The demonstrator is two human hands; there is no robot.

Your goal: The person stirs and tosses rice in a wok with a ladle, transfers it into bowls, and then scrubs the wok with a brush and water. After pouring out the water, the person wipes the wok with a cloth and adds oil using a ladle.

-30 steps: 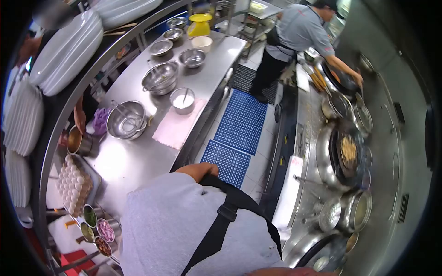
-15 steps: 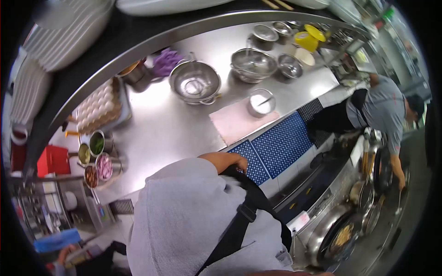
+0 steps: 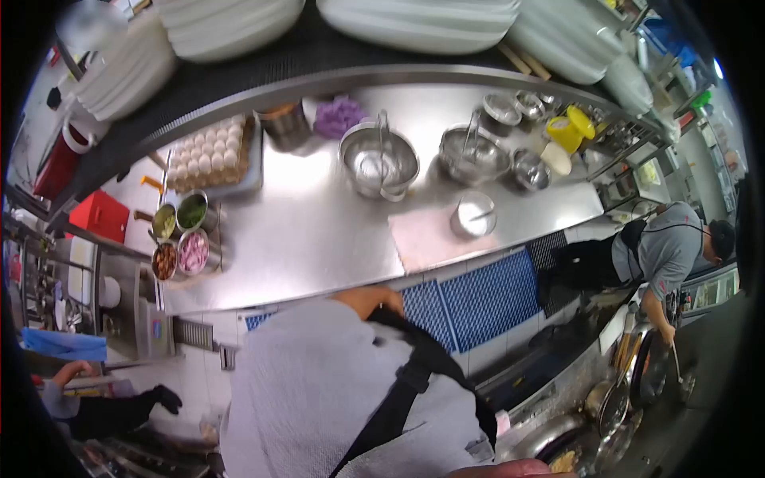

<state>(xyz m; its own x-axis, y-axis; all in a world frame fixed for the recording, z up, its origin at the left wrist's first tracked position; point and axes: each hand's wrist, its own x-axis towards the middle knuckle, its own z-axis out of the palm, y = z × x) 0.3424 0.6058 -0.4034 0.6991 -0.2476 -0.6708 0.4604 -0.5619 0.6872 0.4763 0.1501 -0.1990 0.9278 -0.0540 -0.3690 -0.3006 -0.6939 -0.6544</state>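
Note:
My left hand (image 3: 388,300) hangs low beside the steel counter's front edge, close to the black apron (image 3: 442,350) on my body. Its fingers point down and blur into the dark cloth, and nothing shows in it. Just a strip of my right arm (image 3: 514,468) enters at the bottom edge, its fingers out of sight. Near that arm is a wok with yellowish food (image 3: 564,460), cut off by the frame. On the counter beyond my left hand lies a pink cloth (image 3: 418,243), with a steel pot of white contents (image 3: 476,225) standing on it.
Steel bowls (image 3: 378,163), an egg tray (image 3: 209,153) and tubs of cut ingredients (image 3: 193,251) stand on the counter. Plates (image 3: 422,24) fill the shelf above. Blue mats (image 3: 490,299) cover the floor. A co-worker (image 3: 665,239) holds a ladle at the stove; another person (image 3: 72,398) is lower left.
My view has turned, so the counter sits more level and more shelf plates show. The wok has slid toward the bottom edge. My left hand appears lower and farther left.

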